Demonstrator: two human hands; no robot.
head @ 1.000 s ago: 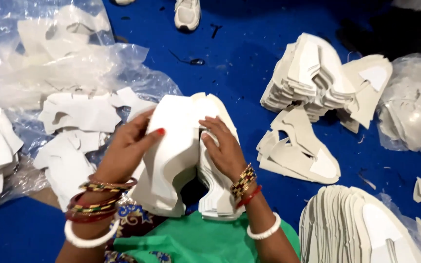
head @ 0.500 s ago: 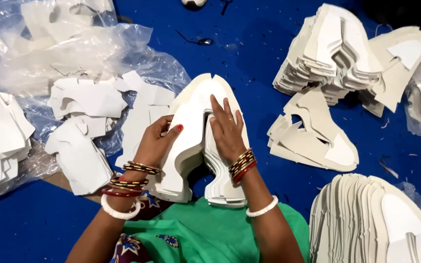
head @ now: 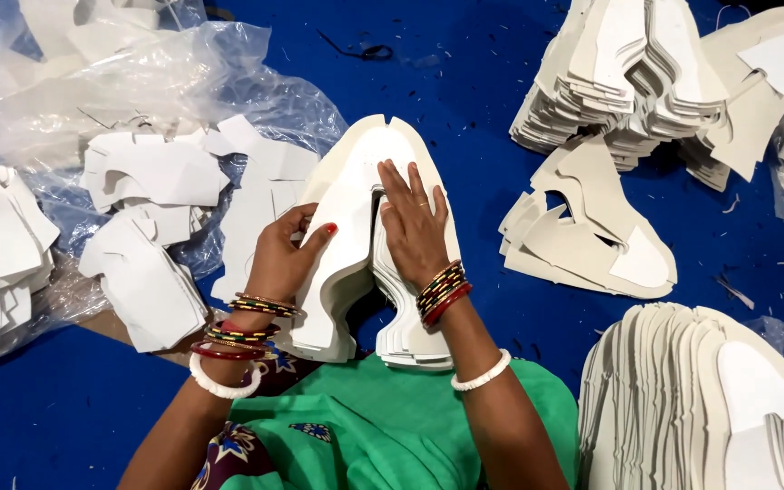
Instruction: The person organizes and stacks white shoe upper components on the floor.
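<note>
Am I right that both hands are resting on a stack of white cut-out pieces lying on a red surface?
Not quite: the surface is blue, not red, as the head view shows. Otherwise yes: the left hand and right hand both rest on the stack of white cut-out pieces.

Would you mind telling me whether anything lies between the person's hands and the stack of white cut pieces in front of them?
Nothing visible does. The left hand grips the left edge of the stack of white cut pieces, and the right hand lies flat on top of it, both in direct contact.
</note>
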